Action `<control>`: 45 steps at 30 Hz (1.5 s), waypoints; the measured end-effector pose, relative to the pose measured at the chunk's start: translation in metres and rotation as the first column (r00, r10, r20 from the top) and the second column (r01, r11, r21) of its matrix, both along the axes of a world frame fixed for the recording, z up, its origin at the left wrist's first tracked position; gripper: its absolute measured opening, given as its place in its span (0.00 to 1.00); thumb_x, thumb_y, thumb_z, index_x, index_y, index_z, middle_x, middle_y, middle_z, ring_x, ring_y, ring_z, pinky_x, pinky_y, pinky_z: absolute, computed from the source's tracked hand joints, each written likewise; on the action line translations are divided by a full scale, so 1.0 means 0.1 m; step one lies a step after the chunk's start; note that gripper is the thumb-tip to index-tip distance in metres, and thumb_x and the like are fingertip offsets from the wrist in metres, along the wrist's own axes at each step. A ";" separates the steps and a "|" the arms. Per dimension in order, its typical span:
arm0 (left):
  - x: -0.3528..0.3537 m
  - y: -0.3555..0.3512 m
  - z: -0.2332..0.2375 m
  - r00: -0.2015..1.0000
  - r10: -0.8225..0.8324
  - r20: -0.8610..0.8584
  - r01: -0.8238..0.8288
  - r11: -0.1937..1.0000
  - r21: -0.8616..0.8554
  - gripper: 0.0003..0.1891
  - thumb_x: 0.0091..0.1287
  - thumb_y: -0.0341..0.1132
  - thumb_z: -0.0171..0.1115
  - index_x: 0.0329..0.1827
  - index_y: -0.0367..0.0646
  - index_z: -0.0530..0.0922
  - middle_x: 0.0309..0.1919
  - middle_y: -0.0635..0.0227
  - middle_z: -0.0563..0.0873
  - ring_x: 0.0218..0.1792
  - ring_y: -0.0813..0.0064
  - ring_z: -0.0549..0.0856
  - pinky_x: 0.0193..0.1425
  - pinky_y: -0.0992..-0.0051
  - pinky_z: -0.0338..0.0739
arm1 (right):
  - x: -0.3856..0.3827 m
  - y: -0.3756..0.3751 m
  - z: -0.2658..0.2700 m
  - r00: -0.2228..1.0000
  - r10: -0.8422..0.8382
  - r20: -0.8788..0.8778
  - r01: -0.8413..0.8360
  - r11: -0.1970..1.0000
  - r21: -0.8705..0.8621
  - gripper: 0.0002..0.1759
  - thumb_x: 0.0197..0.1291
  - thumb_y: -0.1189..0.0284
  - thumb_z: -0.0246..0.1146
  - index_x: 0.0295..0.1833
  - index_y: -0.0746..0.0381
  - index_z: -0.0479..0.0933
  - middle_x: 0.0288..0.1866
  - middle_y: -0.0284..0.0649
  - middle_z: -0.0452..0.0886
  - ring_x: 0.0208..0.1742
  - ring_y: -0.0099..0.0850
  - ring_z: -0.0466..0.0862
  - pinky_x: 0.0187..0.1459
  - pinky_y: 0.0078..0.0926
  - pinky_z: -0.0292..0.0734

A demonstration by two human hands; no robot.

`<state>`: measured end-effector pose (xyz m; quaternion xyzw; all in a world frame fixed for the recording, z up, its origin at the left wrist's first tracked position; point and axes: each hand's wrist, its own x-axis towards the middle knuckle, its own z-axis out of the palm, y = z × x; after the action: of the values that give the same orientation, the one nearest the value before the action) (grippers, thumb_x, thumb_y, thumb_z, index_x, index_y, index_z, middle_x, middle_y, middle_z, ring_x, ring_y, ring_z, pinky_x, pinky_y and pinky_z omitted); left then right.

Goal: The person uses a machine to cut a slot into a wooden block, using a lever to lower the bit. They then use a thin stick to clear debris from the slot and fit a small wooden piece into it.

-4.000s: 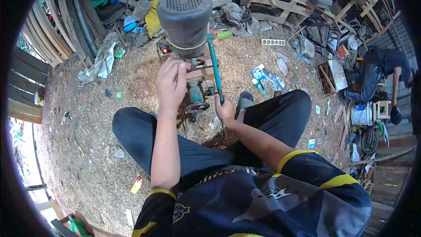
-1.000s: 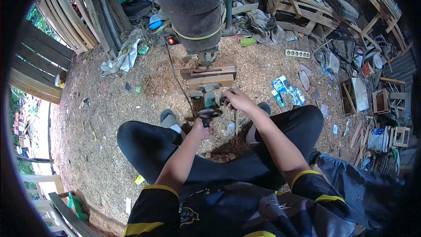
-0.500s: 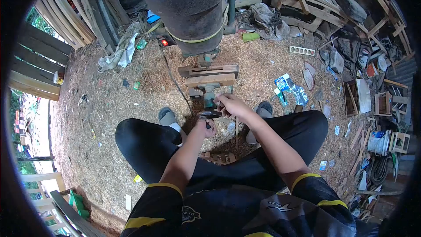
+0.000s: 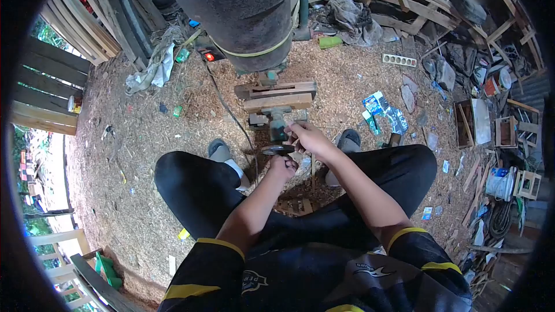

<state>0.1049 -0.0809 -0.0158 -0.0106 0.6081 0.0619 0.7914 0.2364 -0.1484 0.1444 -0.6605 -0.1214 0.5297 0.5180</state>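
A green metal machine (image 4: 278, 130) points toward me, with a dark round disc (image 4: 277, 149) at its near end. Just below the disc is my left hand (image 4: 284, 166), its fingers curled; whatever they hold is hidden. My right hand (image 4: 308, 138) is closed, thumb and fingers together, at the right side of the machine body and the disc. What it grips is too small to tell. Behind the machine, a wooden block (image 4: 277, 102) and a slotted plank (image 4: 283, 90) lie crosswise.
A large dark drum-shaped body (image 4: 237, 14) stands ahead. A black cable (image 4: 225, 104) runs past the machine from a box with a red light (image 4: 208, 56). Wood shavings cover the ground. A white power strip (image 4: 399, 60) and blue wrappers (image 4: 384, 112) lie right.
My left hand has shifted slightly right, from the disc's left side to beneath it. My right hand stays in nearly the same place. The view has shifted slightly.
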 end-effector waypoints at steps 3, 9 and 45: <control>-0.02 0.06 0.03 0.996 -0.039 0.086 0.045 0.996 -0.072 0.19 0.84 0.43 0.43 0.31 0.53 0.72 0.13 0.81 0.67 0.13 0.84 0.63 0.18 0.80 0.62 | 0.01 -0.04 -0.04 1.000 0.004 0.031 -0.004 1.000 -0.008 0.23 0.79 0.58 0.54 0.58 0.66 0.82 0.36 0.37 0.84 0.29 0.24 0.80 0.31 0.25 0.74; -0.09 0.11 -0.02 0.994 -0.075 0.076 0.084 0.989 -0.119 0.17 0.83 0.41 0.46 0.30 0.53 0.73 0.13 0.82 0.69 0.13 0.85 0.64 0.19 0.80 0.63 | -0.02 -0.02 -0.01 0.999 0.025 0.047 -0.025 1.000 0.001 0.21 0.79 0.60 0.55 0.56 0.66 0.83 0.36 0.36 0.84 0.28 0.23 0.80 0.30 0.25 0.73; -0.30 0.32 2.86 0.774 -0.492 -0.400 -0.119 -0.732 0.671 0.07 0.71 0.26 0.66 0.49 0.37 0.85 0.66 0.48 0.82 0.74 0.43 0.78 0.76 0.54 0.73 | 2.37 1.94 3.62 0.776 -0.600 0.196 0.202 0.531 0.823 0.29 0.83 0.45 0.48 0.55 0.61 0.79 0.41 0.35 0.84 0.32 0.28 0.80 0.36 0.31 0.76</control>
<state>0.0751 -0.0490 0.2705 0.8616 0.0083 0.3275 0.3877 0.4733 0.0459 0.5066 -0.4917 -0.2907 0.1161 0.8126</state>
